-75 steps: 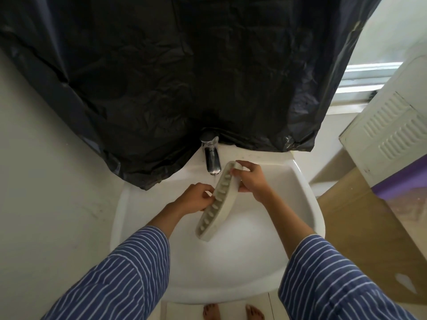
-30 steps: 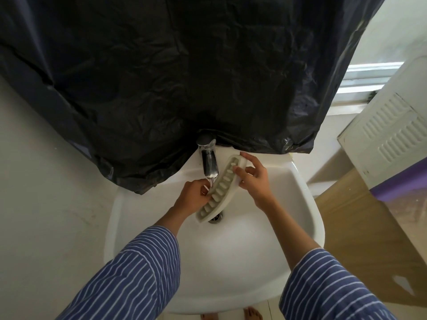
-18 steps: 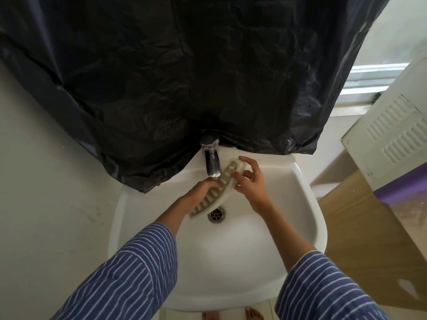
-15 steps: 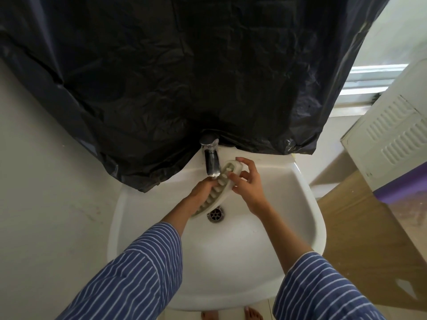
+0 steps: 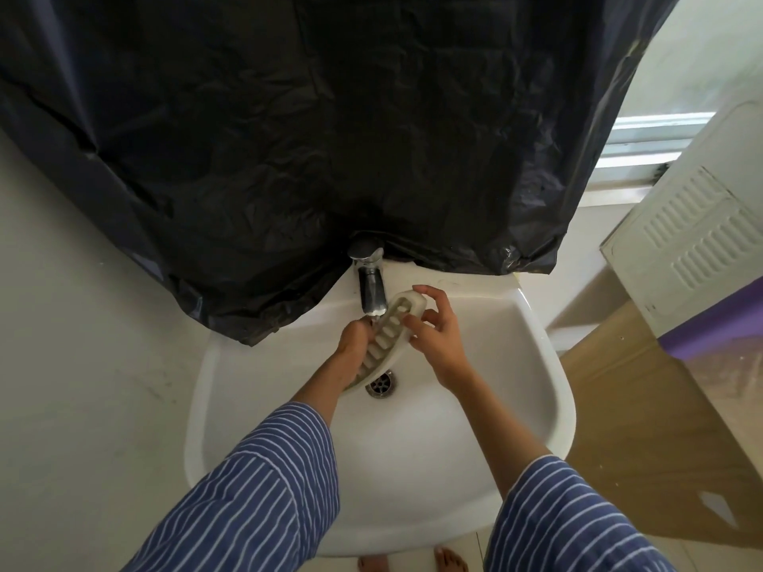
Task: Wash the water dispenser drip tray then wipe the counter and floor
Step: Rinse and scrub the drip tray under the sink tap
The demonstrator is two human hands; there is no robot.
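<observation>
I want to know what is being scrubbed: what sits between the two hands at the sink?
In the head view, the slotted drip tray lies between the left hand and right hand, under the tap and above the drain.

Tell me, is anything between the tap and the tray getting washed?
Nothing visible is. The pale slotted plastic drip tray sits right under the chrome tap spout, held by the left hand and right hand over the white sink.

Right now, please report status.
Left hand and right hand hold tray under tap, over sink drain. Nothing in way.
</observation>
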